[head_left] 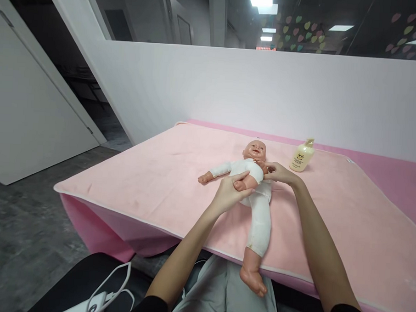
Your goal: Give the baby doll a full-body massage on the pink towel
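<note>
A baby doll (260, 218) with a white cloth body lies on its back, head away from me. One of its legs is straight, and that foot (253, 274) hangs over the near table edge. The other leg is folded up over the belly, with its foot (240, 185) in the grip of my left hand (225, 193). My right hand (281, 173) pinches the doll's hand (262, 165) near its chest. The doll's other arm (217, 171) stretches out to the left on the pink blanket (152, 172).
A pale yellow pump bottle (300, 156) stands right of the doll's head. Behind the table is a white wall (231, 88) with a window above. A black chair (99, 280) carrying a white device with a cable (100, 303) is at lower left. A door (34, 102) stands ajar at left.
</note>
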The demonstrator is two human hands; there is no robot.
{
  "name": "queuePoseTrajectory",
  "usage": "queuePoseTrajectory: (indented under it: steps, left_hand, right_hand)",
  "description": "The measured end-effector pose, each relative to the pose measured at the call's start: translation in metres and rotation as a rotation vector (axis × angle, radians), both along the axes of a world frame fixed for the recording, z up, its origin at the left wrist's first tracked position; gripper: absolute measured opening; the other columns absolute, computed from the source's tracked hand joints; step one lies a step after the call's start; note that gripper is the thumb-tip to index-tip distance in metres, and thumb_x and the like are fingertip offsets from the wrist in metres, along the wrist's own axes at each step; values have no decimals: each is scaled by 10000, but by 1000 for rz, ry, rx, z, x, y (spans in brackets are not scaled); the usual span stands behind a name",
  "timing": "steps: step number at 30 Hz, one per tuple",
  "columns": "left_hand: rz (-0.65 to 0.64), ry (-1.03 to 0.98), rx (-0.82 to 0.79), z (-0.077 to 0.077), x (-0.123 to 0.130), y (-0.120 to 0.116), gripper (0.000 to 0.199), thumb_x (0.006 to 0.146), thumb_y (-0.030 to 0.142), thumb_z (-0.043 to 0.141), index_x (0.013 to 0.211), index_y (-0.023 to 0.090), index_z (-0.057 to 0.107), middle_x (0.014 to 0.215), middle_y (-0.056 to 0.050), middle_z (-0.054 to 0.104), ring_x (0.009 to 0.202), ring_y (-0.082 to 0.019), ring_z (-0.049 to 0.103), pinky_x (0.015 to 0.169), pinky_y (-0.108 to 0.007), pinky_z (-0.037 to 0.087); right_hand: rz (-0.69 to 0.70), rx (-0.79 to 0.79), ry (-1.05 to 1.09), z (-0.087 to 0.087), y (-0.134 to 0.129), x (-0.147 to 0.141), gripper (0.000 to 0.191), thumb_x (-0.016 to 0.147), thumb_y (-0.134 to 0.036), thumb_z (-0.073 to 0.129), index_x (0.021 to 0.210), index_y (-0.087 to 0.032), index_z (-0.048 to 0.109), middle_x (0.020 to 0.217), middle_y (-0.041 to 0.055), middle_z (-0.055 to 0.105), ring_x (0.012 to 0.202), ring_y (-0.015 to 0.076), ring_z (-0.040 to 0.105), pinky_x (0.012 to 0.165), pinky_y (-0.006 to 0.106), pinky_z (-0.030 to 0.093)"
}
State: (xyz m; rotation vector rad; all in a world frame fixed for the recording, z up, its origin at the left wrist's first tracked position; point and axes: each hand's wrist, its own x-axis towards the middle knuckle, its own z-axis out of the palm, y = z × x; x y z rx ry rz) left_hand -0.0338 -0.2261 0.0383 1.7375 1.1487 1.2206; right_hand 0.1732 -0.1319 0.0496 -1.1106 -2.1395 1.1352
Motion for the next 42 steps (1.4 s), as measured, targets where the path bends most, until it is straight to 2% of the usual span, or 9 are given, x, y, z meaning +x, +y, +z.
queuePoseTrajectory:
  steps: [7,12,17,20,23,30,33,36,42]
  left_hand:
    - [43,-62,-74,-5,-8,0,616,606,288,738,1181,120,594,1141,-99,637,992,-252,614,808,-307,517]
    - [207,-127,-211,4,-64,-35,672,562,351,763,1182,152,597,1119,-106,647,844,-257,660,631,-314,559]
    - [367,-76,-333,-25,-116,-71,703,544,375,774,1174,114,602,1100,-147,654,1044,-332,589,813,-364,527]
    - [375,-40,-388,-42,-124,-79,640,551,367,773,1130,133,632,1130,-125,644,1123,-325,544,903,-361,486]
    - [345,-86,-379,-40,-117,-72,599,553,352,773,1102,147,650,1130,-115,646,1107,-309,557,875,-320,496]
    - [162,-126,-217,10,-58,-19,680,558,323,749,1191,133,587,1024,-87,678,777,-225,657,568,-277,530]
    - [38,-93,-124,15,-20,-2,602,605,294,720,1169,118,605,958,-61,693,823,-206,649,647,-254,523]
    - [-38,-64,-85,10,3,6,590,642,308,701,1190,119,591,1008,-41,683,955,-231,617,718,-239,515]
    - [50,-9,-109,8,-31,-10,580,609,323,724,1157,163,619,1059,-61,667,948,-234,626,758,-278,533]
  right_hand:
    - [-63,-17,-30,-1,-1,12,301,637,-316,643,915,-200,644,630,-38,463,558,93,365,468,220,305]
    - [-395,-2,257,-7,8,33,250,661,-360,656,819,-172,610,689,5,528,568,100,452,444,219,354]
    - [-727,-164,456,-39,27,59,285,645,-341,675,874,-207,572,601,-18,495,469,100,445,371,218,344]
    - [-826,-269,511,-60,33,67,265,656,-346,656,864,-221,548,590,-18,489,449,109,456,343,217,341]
    - [-882,-287,531,-64,36,71,253,641,-332,657,837,-221,542,584,-21,482,445,108,452,335,216,339]
    - [-573,22,381,-9,14,44,260,593,-318,698,807,-188,628,680,4,552,518,84,430,402,209,333]
    - [-255,63,98,10,-1,21,282,576,-276,698,846,-195,677,732,13,589,576,99,447,428,204,347]
    - [-119,16,-107,16,-8,10,330,563,-233,701,893,-211,695,695,2,578,585,106,448,439,200,358]
    - [-220,-5,9,14,-8,26,369,629,-289,683,985,-194,668,773,32,592,640,121,487,445,196,378]
